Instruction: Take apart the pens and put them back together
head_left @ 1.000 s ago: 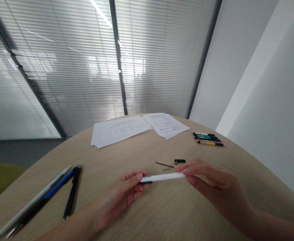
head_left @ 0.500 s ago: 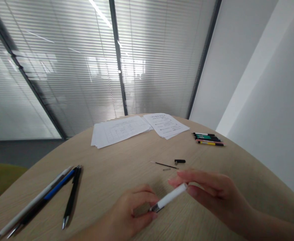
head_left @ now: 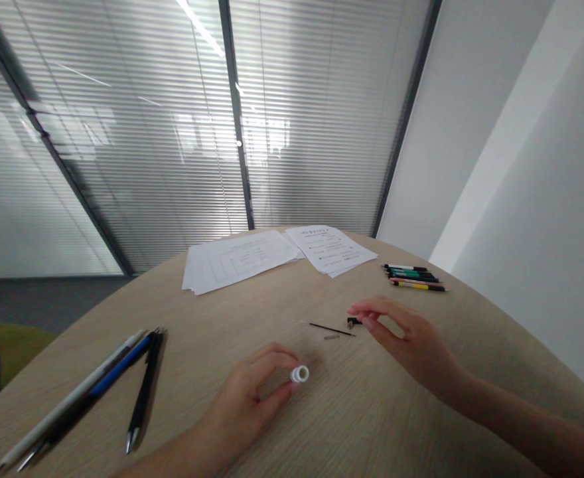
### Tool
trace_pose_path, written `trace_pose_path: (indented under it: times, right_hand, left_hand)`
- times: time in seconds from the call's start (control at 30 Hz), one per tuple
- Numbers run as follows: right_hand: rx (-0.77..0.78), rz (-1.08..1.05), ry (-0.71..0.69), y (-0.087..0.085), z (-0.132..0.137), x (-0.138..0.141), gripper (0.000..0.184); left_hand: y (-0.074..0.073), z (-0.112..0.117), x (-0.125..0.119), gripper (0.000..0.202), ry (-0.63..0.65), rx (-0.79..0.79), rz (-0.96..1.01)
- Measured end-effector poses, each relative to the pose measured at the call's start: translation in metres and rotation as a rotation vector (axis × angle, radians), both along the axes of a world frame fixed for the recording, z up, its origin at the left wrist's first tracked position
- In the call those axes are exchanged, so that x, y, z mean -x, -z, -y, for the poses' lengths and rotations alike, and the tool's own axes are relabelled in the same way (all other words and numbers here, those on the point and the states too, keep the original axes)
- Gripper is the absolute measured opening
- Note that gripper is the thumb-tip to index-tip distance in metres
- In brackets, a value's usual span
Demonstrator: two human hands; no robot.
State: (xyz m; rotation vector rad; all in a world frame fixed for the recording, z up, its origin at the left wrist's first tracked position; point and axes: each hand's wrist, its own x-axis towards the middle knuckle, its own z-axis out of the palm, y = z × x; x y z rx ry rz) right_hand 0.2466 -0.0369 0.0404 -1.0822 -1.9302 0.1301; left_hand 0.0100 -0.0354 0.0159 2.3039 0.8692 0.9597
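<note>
My left hand pinches a white pen barrel between thumb and fingers, its hollow round end turned towards me. My right hand hovers at a small black pen part, fingertips just above and beside it, thumb hiding its right end. Whether the fingers touch it I cannot tell. Left of that part, a thin dark pen refill lies on the table, with a small spring just below it.
Pens lie at the left of the wooden table, including a black pen. Several colourful pens lie together at the right. Printed sheets rest at the far edge. A green chair stands at the left.
My right hand has left the white barrel's end and moved up to the black part. My left hand has turned the barrel so its open end faces me.
</note>
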Motion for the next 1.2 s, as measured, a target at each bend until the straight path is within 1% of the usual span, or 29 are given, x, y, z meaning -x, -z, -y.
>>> trace_pose_path:
  times: [0.07, 0.1, 0.17, 0.23, 0.3, 0.4, 0.53, 0.63, 0.77, 0.9, 0.93, 1.0, 1.07, 1.1, 1.17, 1.2]
  right_hand:
    - [-0.106, 0.166, 0.029, 0.014, -0.018, -0.009, 0.017]
    - [-0.141, 0.25, 0.044, 0.021, -0.025, -0.013, 0.016]
    - [-0.176, 0.409, 0.055, 0.033, -0.035, -0.018, 0.014]
    - [-0.194, 0.527, 0.072, 0.041, -0.038, -0.02, 0.012]
    - [-0.216, 0.62, 0.077, 0.047, -0.039, -0.02, 0.009]
    - [-0.258, 0.734, 0.067, 0.052, -0.039, -0.019, 0.007]
    - [-0.324, 0.805, 0.065, 0.057, -0.04, -0.018, 0.013]
    - [-0.297, 0.838, 0.061, 0.057, -0.037, -0.016, 0.018]
    - [-0.289, 0.817, 0.068, 0.051, -0.033, -0.012, 0.016]
    - [-0.272, 0.704, 0.107, 0.035, -0.029, -0.011, 0.013]
    - [-0.24, 0.656, 0.117, 0.029, -0.027, -0.01, 0.014]
    - [-0.125, 0.536, 0.119, 0.015, -0.021, -0.01, 0.013]
    - [0.011, 0.425, 0.072, -0.001, -0.011, -0.01, 0.012]
    - [0.054, 0.386, 0.038, -0.01, -0.006, -0.01, 0.012]
    - [0.076, 0.341, -0.024, -0.026, 0.005, -0.011, 0.013]
    - [0.065, 0.324, -0.034, -0.034, 0.01, -0.012, 0.013]
  left_hand:
    - [0.003, -0.01, 0.006, 0.015, -0.053, -0.052, -0.041]
    - [0.005, -0.016, 0.009, 0.015, -0.074, -0.11, -0.055]
    - [0.008, -0.027, 0.016, 0.016, -0.113, -0.221, -0.095]
    - [0.011, -0.035, 0.021, 0.015, -0.149, -0.346, -0.13]
    - [0.014, -0.04, 0.024, 0.015, -0.176, -0.433, -0.161]
    - [0.017, -0.042, 0.024, 0.015, -0.168, -0.5, -0.204]
    - [0.017, -0.039, 0.021, 0.017, -0.142, -0.54, -0.248]
    - [0.015, -0.038, 0.02, 0.017, -0.14, -0.533, -0.26]
    - [0.015, -0.039, 0.02, 0.017, -0.153, -0.504, -0.252]
    - [0.017, -0.04, 0.022, 0.016, -0.18, -0.475, -0.265]
    - [0.017, -0.04, 0.022, 0.016, -0.189, -0.467, -0.267]
    - [0.018, -0.041, 0.022, 0.016, -0.202, -0.455, -0.265]
    - [0.018, -0.041, 0.022, 0.015, -0.212, -0.44, -0.256]
    - [0.018, -0.041, 0.022, 0.015, -0.216, -0.428, -0.253]
    - [0.018, -0.041, 0.022, 0.014, -0.224, -0.4, -0.253]
    - [0.018, -0.042, 0.022, 0.014, -0.226, -0.386, -0.256]
